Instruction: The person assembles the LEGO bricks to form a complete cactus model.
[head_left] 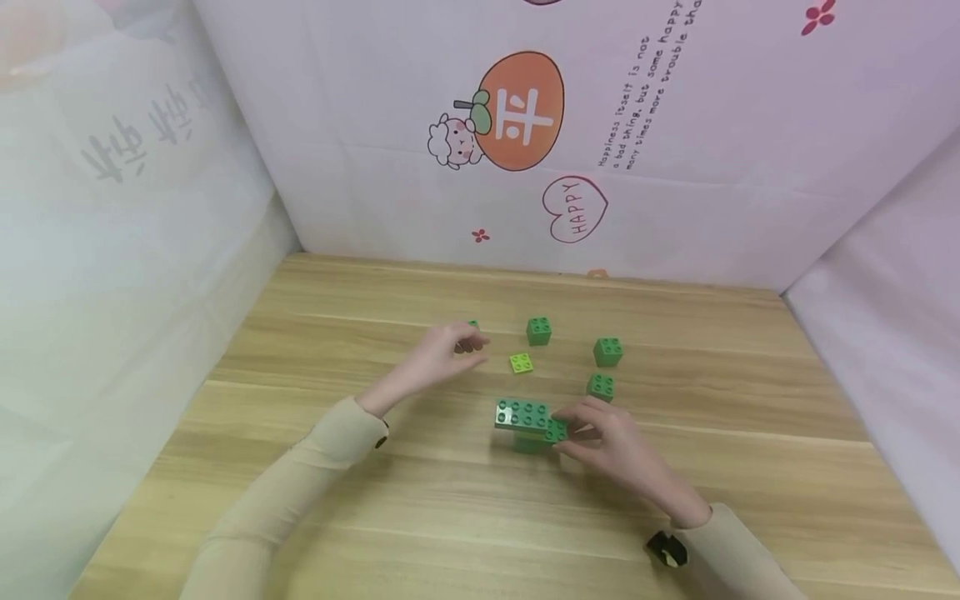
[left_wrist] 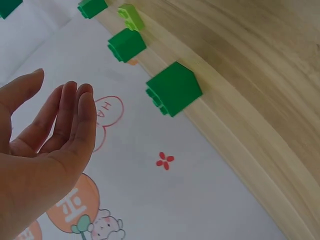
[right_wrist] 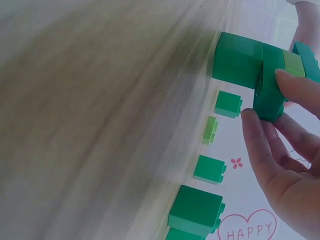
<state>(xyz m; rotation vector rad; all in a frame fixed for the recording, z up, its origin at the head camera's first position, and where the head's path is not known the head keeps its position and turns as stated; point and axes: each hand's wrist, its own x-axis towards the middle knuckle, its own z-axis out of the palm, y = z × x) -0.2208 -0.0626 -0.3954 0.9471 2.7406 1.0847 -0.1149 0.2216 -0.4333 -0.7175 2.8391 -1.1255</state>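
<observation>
A stack of green toy building bricks [head_left: 521, 415] stands on the table between the hands. In the right wrist view, a large green brick [right_wrist: 237, 60] is at the bottom, with a lime piece [right_wrist: 294, 63] higher up. Thumb and fingertips of the right hand [head_left: 611, 437] pinch the green brick [right_wrist: 269, 92] that sticks out from the stack's side. The left hand [head_left: 442, 354] hovers farther back with loosely bent fingers and nothing in its grasp. A green brick [head_left: 472, 323] is mostly hidden behind it.
A thin lime brick [head_left: 521, 363] lies just right of the left hand. Loose green bricks stand at the back [head_left: 538, 331], to the right [head_left: 608, 352] and close behind the right hand [head_left: 601, 387]. Printed white cloth [head_left: 360, 167] walls the table's back and sides.
</observation>
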